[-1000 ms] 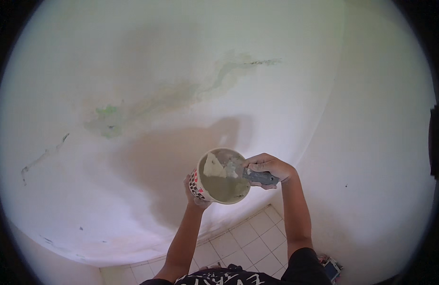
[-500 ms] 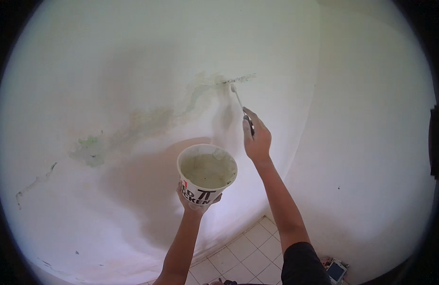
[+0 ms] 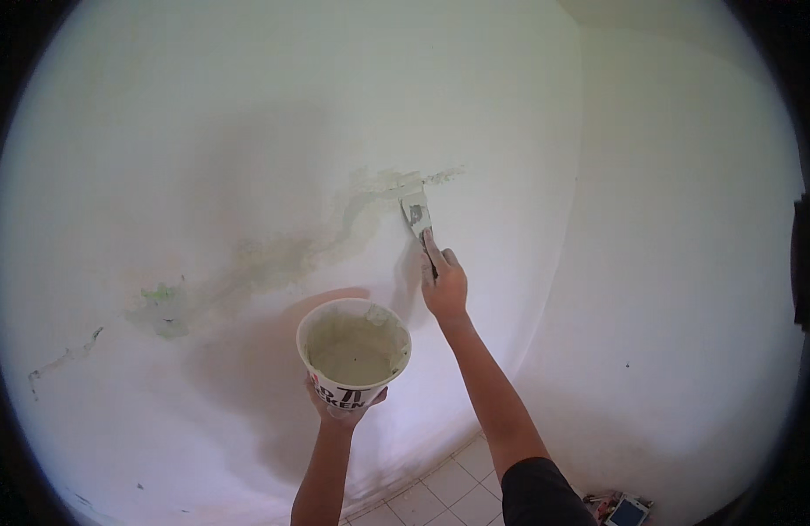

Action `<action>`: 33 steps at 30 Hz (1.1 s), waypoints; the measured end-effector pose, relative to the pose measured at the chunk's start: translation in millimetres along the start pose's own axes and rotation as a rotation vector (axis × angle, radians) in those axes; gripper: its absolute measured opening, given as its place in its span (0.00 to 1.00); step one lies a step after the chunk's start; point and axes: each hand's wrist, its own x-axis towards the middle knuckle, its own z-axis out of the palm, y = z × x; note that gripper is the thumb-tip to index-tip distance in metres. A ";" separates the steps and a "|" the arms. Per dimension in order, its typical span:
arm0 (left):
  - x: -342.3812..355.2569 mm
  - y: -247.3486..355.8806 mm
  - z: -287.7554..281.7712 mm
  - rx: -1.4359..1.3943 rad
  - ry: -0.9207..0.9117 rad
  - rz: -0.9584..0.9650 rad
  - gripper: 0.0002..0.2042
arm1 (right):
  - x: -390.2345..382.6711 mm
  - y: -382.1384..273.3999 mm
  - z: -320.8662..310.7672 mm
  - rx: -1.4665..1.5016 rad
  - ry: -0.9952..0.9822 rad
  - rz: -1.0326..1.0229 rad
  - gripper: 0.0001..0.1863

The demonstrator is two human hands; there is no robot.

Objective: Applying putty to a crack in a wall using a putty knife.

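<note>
My left hand (image 3: 338, 415) holds a white paper bucket (image 3: 344, 396) from below, its fingers wrapped around the base. Inside the bucket is a pale greenish-grey paste (image 3: 354, 351), smeared up the inner walls too. My right hand (image 3: 446, 287) grips the dark handle of a putty knife (image 3: 416, 215), with a finger stretched along it toward the blade. The blade's wide end lies against the wall (image 3: 501, 228) at a cracked strip (image 3: 444, 176). From there a band of greenish-grey filler (image 3: 287, 260) runs down to the left.
A green peeling spot (image 3: 164, 307) and a dark crack (image 3: 76, 352) mark the wall at left. Another wall (image 3: 677, 263) meets this one at a corner on the right. White floor tiles (image 3: 449, 486) lie below. Near the lower right sits a small pile of items (image 3: 624, 508).
My right hand has turned the putty knife so that its blade faces me broadside and meets the wall slightly left of before. In the picture, the bucket sits lower and further left.
</note>
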 end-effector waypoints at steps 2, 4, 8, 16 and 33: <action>-2.7 1.1 0.8 -0.014 0.051 0.033 0.47 | 3.7 -2.7 -11.6 0.002 -0.009 0.007 0.26; -5.4 2.7 -0.1 -0.040 0.014 0.017 0.47 | 11.2 -7.9 -19.1 0.027 0.044 -0.027 0.24; -5.4 -3.2 -1.4 -0.026 0.066 0.031 0.47 | 31.3 -20.5 -13.1 0.070 0.089 -0.084 0.25; -8.3 -3.6 -2.4 0.014 0.000 0.039 0.47 | -12.1 10.9 33.2 0.123 -0.035 -0.075 0.28; -17.3 -9.3 8.1 0.015 0.108 0.156 0.45 | -18.0 17.2 50.9 0.253 -0.041 -0.024 0.26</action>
